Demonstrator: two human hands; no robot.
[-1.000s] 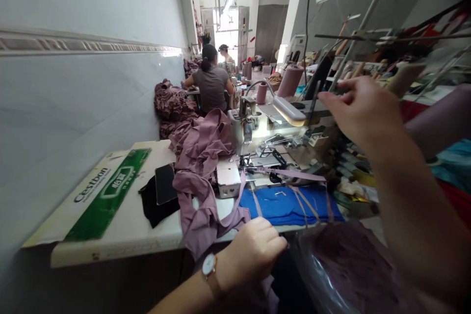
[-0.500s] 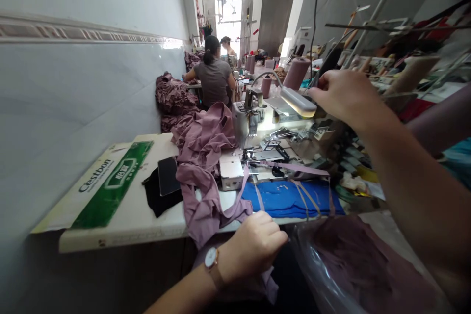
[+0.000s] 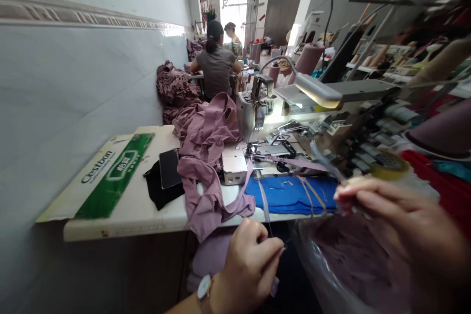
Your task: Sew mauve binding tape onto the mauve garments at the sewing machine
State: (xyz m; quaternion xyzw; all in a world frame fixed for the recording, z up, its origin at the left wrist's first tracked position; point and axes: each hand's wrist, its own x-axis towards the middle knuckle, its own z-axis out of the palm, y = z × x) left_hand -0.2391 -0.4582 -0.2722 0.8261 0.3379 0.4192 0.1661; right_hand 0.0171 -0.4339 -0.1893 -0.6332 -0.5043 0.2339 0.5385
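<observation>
My left hand point(image 3: 247, 267), a watch on its wrist, hangs below the table's front edge, fingers pinched on a thin mauve strip point(image 3: 264, 201) that runs up to the sewing machine point(image 3: 250, 120). My right hand point(image 3: 401, 218) is low at the right, over a clear plastic bag of mauve fabric point(image 3: 346, 265), with fingers closed on a small thing I cannot make out. Mauve garments point(image 3: 206, 157) are heaped left of the machine. A blue cloth point(image 3: 283, 194) lies in front of it.
A black phone on dark cloth point(image 3: 168, 176) and a green-and-white Cestbon box point(image 3: 106, 174) lie on the table's left. A lamp point(image 3: 316, 91) arches over the machine. Thread cones point(image 3: 309, 59) stand behind. A person point(image 3: 217, 68) sits at a further table by a tiled wall.
My right hand has dropped from up by the lamp and thread stand to low over the bag. My left hand has sunk slightly. The view has tilted down.
</observation>
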